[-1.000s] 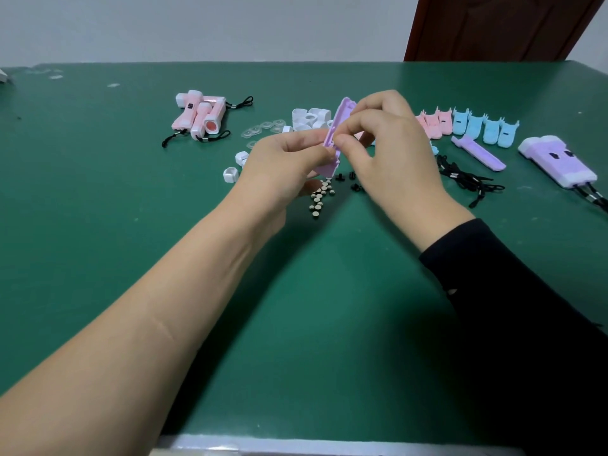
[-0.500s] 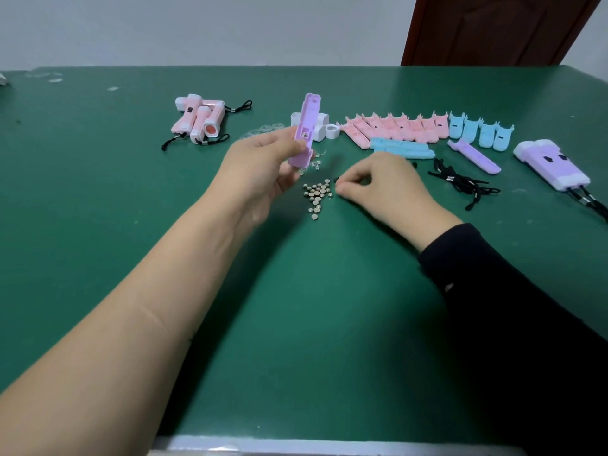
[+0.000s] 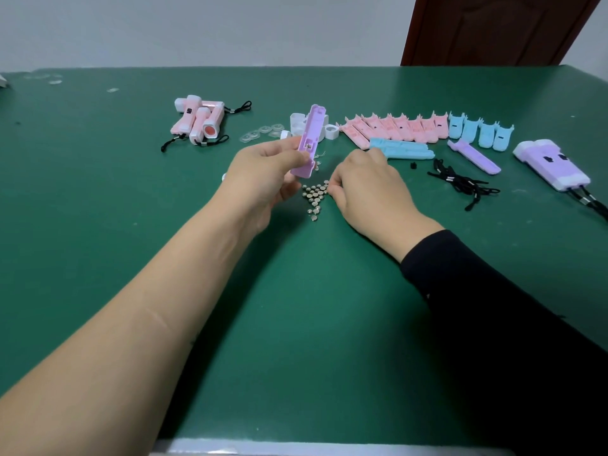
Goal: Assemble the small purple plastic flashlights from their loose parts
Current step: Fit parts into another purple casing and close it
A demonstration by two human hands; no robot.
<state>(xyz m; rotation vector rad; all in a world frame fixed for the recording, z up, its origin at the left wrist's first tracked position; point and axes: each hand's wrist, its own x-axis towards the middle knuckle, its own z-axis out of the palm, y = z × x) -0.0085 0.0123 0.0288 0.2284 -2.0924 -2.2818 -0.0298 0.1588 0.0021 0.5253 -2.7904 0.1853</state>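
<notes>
Gripping purple shell (image 3: pixel 312 133) edges, left hand (image 3: pixel 260 176)

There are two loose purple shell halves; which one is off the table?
The purple half that the left hand grips, tilted up in the air. The other purple half lies flat on the table beside the black cords.

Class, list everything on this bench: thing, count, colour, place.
held shell half: one, purple, left hand, centre
loose shell half: one, purple, right
button cells: pile, silver, centre
pink flashlights: about three, far left
purple flashlights: about two, far right
pink shells: row, back
blue shells: several, beside pink
white caps: several, back centre
clear lenses: few, beside caps
lanyards: tangle, black, right
table: one, green
left hand: grips held shell half
right hand: fingertips at button cells
</notes>
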